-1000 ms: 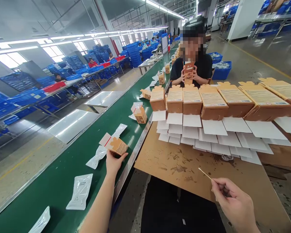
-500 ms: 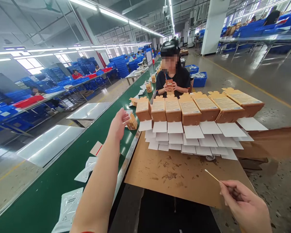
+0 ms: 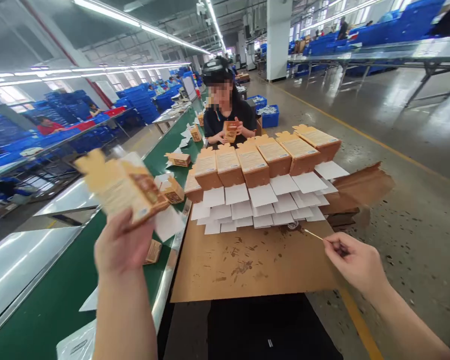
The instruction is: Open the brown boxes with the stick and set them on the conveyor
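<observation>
My left hand [image 3: 124, 245] is raised over the green belt, gripping a brown and cream carton [image 3: 129, 190] from below. The carton is blurred by motion, tilted, with its tabbed end up and a white flap hanging at its lower right. Between the thumb and fingers of my right hand [image 3: 354, 260] is a thin cotton swab [image 3: 314, 234], its white tip pointing left. Just beyond that tip, a small clear round dish [image 3: 293, 226] sits partly under the white flaps. Stacked cartons [image 3: 253, 167] lie in rows, their white flaps [image 3: 263, 196] stretching toward me.
A brown cardboard sheet [image 3: 225, 272] with dark smears covers the table. The green conveyor belt [image 3: 56, 287] runs along my left, carrying more cartons [image 3: 172, 189] and a plastic bag [image 3: 77, 345]. Across the stack sits a co-worker [image 3: 228, 112] holding a carton in both hands.
My left hand has taken hold of a carton and come back toward me with it, lifted above the belt. My right hand has moved the swab nearer the dish. The view has turned right.
</observation>
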Motion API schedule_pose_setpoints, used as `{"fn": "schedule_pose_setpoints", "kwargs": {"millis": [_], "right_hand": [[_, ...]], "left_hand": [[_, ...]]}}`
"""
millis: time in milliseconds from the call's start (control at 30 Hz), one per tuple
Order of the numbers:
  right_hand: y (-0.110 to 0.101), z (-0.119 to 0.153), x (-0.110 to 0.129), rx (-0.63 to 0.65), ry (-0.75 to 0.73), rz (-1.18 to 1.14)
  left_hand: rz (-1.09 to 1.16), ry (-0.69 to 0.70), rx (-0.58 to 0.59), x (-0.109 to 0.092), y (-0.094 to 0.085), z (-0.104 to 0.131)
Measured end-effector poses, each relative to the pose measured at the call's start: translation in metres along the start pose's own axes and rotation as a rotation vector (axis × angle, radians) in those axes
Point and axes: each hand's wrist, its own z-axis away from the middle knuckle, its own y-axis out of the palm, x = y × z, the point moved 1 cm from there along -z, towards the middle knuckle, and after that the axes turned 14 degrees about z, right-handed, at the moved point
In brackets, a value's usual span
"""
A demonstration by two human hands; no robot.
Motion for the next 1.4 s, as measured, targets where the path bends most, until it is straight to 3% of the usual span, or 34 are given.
{"fn": "schedule_pose_setpoints", "kwargs": {"millis": [33, 100, 200, 300, 367, 500, 600, 767, 833, 933, 1033, 1200, 1400], "right_hand": [[-0.001, -0.008, 0.006, 0.019, -0.017, 0.009], [0.000, -0.023, 0.019, 0.051, -0.060, 0.035], [0.009, -0.043, 0.035, 0.112, -0.124, 0.117], [0.023, -0.058, 0.040, 0.198, -0.144, 0.192], [0.033, -0.066, 0.041, 0.246, -0.139, 0.216], [0.040, -0.075, 0.040, 0.283, -0.146, 0.228], [0.031, -0.072, 0.037, 0.247, -0.150, 0.219], [0.014, -0.026, 0.032, 0.116, -0.113, 0.084], [0.025, 0.006, 0.043, 0.149, -0.109, -0.068], [0.061, 0.057, 0.078, 0.275, -0.172, -0.281], [0.099, 0.089, 0.117, 0.290, -0.256, -0.284], [0.131, 0.096, 0.144, 0.303, -0.315, -0.229], [0.131, 0.089, 0.122, 0.242, -0.251, -0.253]], "left_hand": [[-0.004, 0.003, -0.003, 0.000, -0.016, 0.024], [-0.078, -0.130, -0.080, 0.017, -0.047, 0.073], [-0.177, -0.400, -0.139, 0.068, -0.080, 0.142], [-0.177, -0.513, -0.155, 0.115, -0.089, 0.188], [-0.183, -0.512, -0.181, 0.133, -0.085, 0.203], [-0.212, -0.498, -0.182, 0.142, -0.075, 0.203], [-0.210, -0.502, -0.163, 0.141, -0.072, 0.195], [-0.185, -0.498, -0.162, 0.140, -0.067, 0.193], [-0.188, -0.495, -0.152, 0.140, -0.063, 0.193], [-0.225, -0.484, -0.150, 0.142, -0.061, 0.193], [-0.267, -0.456, -0.153, 0.146, -0.063, 0.192], [-0.320, -0.411, -0.149, 0.144, -0.060, 0.193], [-0.369, -0.356, -0.102, 0.134, -0.046, 0.205]]}}
